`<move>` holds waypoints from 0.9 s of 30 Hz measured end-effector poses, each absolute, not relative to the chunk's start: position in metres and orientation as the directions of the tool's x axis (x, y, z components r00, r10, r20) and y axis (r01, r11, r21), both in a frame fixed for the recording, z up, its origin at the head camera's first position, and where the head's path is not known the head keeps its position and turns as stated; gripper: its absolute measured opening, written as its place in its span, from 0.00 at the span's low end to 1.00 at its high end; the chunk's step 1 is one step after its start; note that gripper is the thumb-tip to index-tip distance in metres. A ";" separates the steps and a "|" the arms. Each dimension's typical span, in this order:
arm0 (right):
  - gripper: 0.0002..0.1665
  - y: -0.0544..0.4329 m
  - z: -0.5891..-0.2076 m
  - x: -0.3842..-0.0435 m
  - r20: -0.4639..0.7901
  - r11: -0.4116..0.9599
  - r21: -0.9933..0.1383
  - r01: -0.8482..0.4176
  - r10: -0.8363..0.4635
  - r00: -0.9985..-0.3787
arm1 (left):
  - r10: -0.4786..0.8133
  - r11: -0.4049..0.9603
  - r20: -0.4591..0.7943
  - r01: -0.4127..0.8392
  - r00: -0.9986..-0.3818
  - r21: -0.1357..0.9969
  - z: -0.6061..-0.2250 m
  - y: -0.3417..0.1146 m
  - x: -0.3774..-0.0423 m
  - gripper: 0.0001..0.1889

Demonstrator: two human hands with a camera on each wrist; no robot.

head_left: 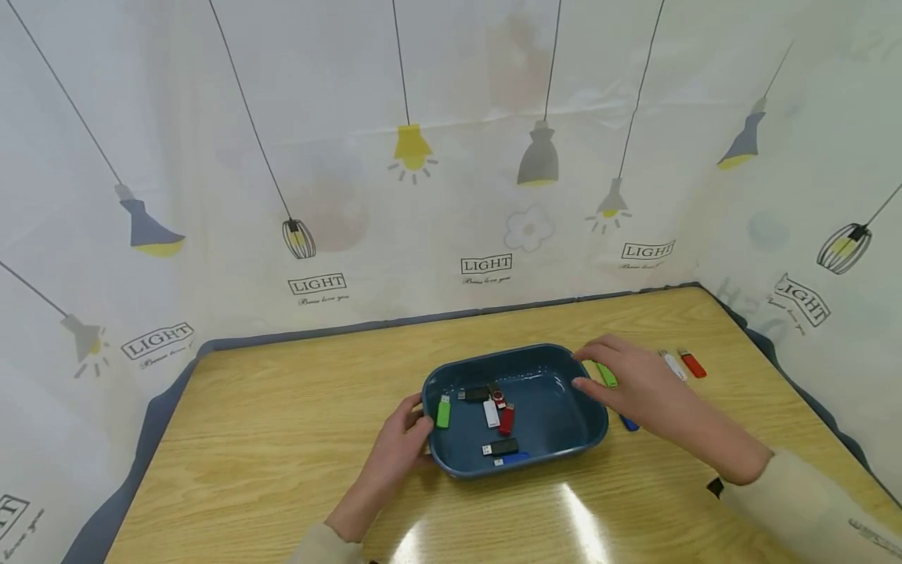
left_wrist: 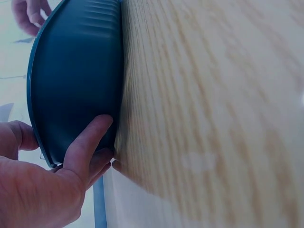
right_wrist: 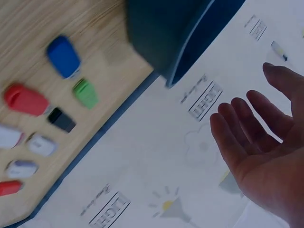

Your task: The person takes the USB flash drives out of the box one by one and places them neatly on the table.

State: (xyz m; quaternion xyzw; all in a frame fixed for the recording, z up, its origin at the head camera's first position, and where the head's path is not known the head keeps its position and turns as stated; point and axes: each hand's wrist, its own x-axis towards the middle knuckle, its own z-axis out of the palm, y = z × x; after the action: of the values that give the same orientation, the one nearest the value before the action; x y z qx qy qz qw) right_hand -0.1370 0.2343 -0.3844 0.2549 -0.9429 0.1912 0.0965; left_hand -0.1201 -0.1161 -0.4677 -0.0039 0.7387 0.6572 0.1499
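A dark blue plastic basin [head_left: 553,407] stands on the wooden table. My left hand [head_left: 403,439] grips its left end, thumb at the rim and fingers against the outer wall, as the left wrist view shows. By the basin's right end hovers my right hand [head_left: 634,384], fingers loosely bent with nothing between them; the right wrist view shows it apart from the basin. Inside the basin lie several USB sticks: a green one [head_left: 443,412], a white one [head_left: 491,413], a red one [head_left: 506,420], a black one [head_left: 499,447] and a blue one [head_left: 511,459] among them.
More USB sticks lie on the table right of the basin, including a blue one [right_wrist: 63,56], a green one [right_wrist: 85,93], a red one [right_wrist: 26,99] and a black one [right_wrist: 61,119]. A lamp-patterned cloth [head_left: 437,211] rises behind the table [head_left: 296,407] and at its sides.
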 end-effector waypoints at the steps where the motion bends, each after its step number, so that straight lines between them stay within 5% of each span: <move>1: 0.20 0.229 -0.384 -0.138 0.265 0.789 -0.312 -0.529 -0.462 -0.846 | 0.191 0.135 -0.228 -0.205 -0.955 0.969 -0.468 -0.116 -0.120 0.30; 13: 0.20 0.182 -0.383 -0.148 0.141 0.685 -0.323 -0.654 -0.648 -0.748 | 0.191 0.132 -0.232 -0.209 -0.954 0.969 -0.469 -0.116 -0.121 0.31; 27: 0.20 0.143 -0.396 -0.154 -0.026 0.663 -0.364 -0.654 -0.709 -0.705 | 0.197 0.129 -0.222 -0.200 -0.955 0.971 -0.470 -0.118 -0.122 0.30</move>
State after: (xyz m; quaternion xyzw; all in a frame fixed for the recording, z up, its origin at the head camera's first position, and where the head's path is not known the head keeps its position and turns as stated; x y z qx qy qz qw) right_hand -0.1536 0.1426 -0.3961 0.3753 -0.9081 0.1661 -0.0832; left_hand -0.1217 -0.1181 -0.4704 -0.0010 0.7362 0.6599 0.1502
